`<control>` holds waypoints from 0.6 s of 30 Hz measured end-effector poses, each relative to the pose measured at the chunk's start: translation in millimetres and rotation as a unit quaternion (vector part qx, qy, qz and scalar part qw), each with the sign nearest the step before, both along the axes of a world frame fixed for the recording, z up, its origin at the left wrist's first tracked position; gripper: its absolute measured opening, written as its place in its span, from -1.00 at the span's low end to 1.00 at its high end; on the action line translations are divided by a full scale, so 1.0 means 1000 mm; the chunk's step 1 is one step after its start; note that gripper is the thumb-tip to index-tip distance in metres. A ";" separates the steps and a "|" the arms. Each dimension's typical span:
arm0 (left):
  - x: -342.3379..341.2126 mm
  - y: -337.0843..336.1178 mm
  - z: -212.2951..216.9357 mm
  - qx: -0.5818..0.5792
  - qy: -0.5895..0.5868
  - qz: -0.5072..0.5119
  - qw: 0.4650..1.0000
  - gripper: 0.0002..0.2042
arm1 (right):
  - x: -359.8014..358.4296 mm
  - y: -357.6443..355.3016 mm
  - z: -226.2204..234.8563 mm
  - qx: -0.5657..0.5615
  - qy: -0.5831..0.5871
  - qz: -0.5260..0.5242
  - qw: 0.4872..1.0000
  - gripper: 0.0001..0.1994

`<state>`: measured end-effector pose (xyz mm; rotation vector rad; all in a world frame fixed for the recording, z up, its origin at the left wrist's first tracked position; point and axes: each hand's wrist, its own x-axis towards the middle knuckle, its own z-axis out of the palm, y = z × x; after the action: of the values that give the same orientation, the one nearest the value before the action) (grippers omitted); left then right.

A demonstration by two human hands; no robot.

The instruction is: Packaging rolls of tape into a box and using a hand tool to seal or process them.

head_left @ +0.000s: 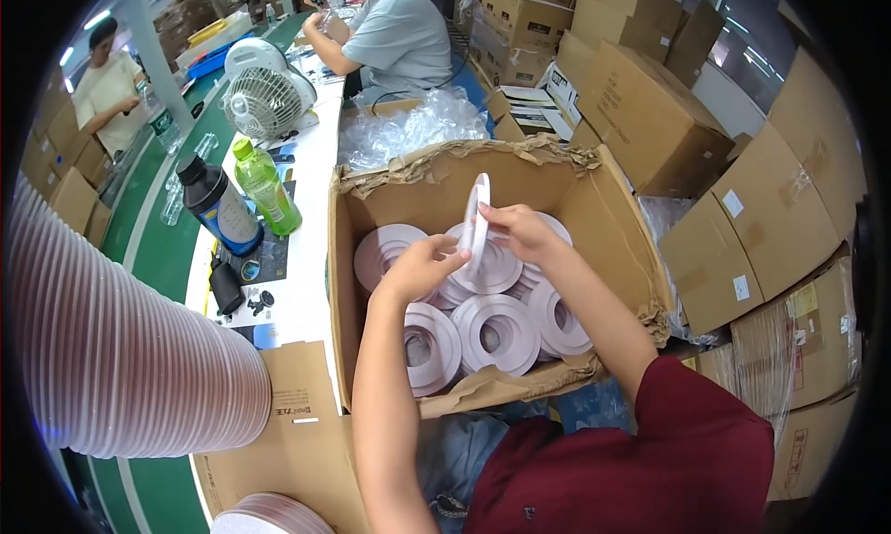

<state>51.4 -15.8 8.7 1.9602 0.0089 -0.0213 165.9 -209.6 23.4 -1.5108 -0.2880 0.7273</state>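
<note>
A white flat plastic ring (480, 191) is held nearly edge-on above the open cardboard box (575, 193). My left hand (422, 267) grips its lower left edge, with the fingertips pressed against it. On the other side, my right hand (522, 231) pinches the ring between thumb and fingers. Beneath both hands, the box holds several stacks of similar white rings (499, 334), each with a wide round hole. Torn, ragged flaps line the rim of the box. The hands hide part of the stacks in the middle.
Left of me, a tall leaning stack of white discs (148, 348) stands beside a flat cardboard sheet (278, 441). A dark bottle (221, 207), green bottle (267, 189) and small fan (264, 93) stand on the white table. Cartons (650, 116) crowd the right; a co-worker (399, 38) sits ahead.
</note>
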 end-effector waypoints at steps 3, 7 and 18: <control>0.001 0.001 -0.002 -0.041 0.021 -0.036 0.998 -0.53 | -0.014 0.011 -0.008 0.114 0.089 0.011 0.990 -0.57; 0.001 0.008 0.000 -0.040 0.035 -0.043 0.998 -0.54 | -0.017 0.017 -0.018 0.148 0.138 0.042 0.978 -0.61; 0.005 0.028 -0.005 -0.269 0.041 0.121 0.955 -0.52 | 0.003 -0.004 -0.015 0.131 0.194 0.027 0.972 -0.64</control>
<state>56.8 12.7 3.5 1.3998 0.2715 0.0530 169.3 -213.4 8.6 -1.0878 -0.1229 0.9702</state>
